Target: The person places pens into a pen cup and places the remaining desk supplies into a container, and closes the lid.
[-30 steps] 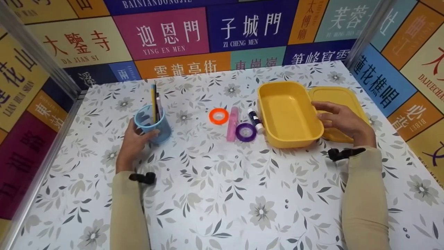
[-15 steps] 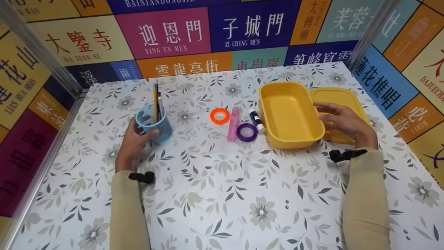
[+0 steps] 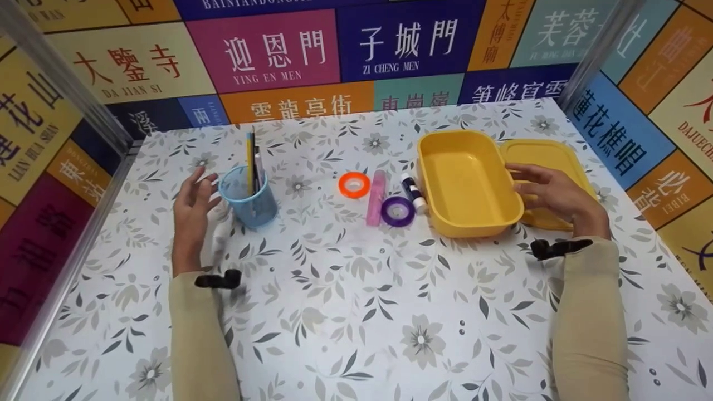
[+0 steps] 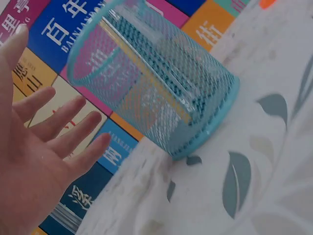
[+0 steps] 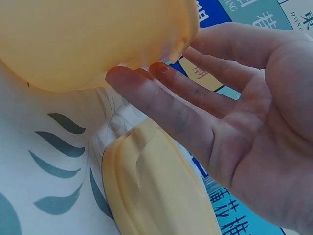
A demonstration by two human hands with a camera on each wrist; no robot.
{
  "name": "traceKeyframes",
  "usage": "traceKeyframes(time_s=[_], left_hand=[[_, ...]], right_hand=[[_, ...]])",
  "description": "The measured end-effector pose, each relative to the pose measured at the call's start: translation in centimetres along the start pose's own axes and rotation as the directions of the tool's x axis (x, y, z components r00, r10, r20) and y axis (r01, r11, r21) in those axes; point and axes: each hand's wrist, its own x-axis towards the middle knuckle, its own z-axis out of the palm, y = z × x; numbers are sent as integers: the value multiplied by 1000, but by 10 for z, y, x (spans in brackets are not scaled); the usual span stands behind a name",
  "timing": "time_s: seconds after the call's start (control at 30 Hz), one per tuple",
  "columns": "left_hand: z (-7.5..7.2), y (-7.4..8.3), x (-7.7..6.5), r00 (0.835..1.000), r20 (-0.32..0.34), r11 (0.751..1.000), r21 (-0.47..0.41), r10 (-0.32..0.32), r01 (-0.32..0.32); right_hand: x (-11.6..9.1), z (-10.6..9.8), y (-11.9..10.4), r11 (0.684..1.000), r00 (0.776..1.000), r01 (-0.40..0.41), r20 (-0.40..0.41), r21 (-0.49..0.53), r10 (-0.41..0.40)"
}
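A light blue mesh pen cup [image 3: 249,203] stands upright at the left of the table, with several pencils and pens [image 3: 253,167] in it. Just left of the cup, my left hand [image 3: 193,203] is held apart from it; in the left wrist view its fingers [image 4: 73,127] are spread and hold nothing. At the right, my right hand [image 3: 557,195] touches the side of a yellow box [image 3: 470,178] with nearly straight fingertips. The right wrist view shows those fingers [image 5: 166,107] against the box's outer wall [image 5: 98,44], not wrapped round it.
Right of the box lies its yellow lid [image 3: 548,153], partly behind my right hand. Between cup and box lie an orange tape roll [image 3: 353,185], a pink stick-shaped item [image 3: 376,197], a purple tape roll [image 3: 397,211] and a glue stick [image 3: 413,193]. Printed panels [image 3: 278,50] border the table.
My left hand has let go of the pen cup and moved left, away from it. The cup stays standing in place. My right hand remains at the yellow box.
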Motion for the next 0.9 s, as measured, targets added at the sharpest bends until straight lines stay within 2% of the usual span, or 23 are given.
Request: traceKeyframes(time_s=[0.13,0.27,0.5,0.6,0.7,0.77,0.9], left_hand=[[3,12,-1,998,-58,998,-54,30,-33],[8,25,0,991,-126,997,-60,39,-47],[21,51,-6,966,-226,992,4,124,-126],[28,65,-12,961,-227,986,-8,158,-164],[36,76,-16,965,-198,982,-42,170,-182],[41,81,-19,971,-175,982,-65,166,-180],[50,86,-23,979,-129,985,-51,159,-166]], right_hand=[[-1,0,0,1000,1000,-6,-3,0,6],[-1,-1,1,1000,1000,-6,-1,-7,6],[2,-2,1,1000,1000,3,15,14,-3],[4,-4,1,999,1000,13,25,45,-14],[4,-4,1,998,999,20,27,62,-21],[5,-3,1,998,1000,14,24,58,-15],[4,-2,0,998,1000,6,24,56,-7]])
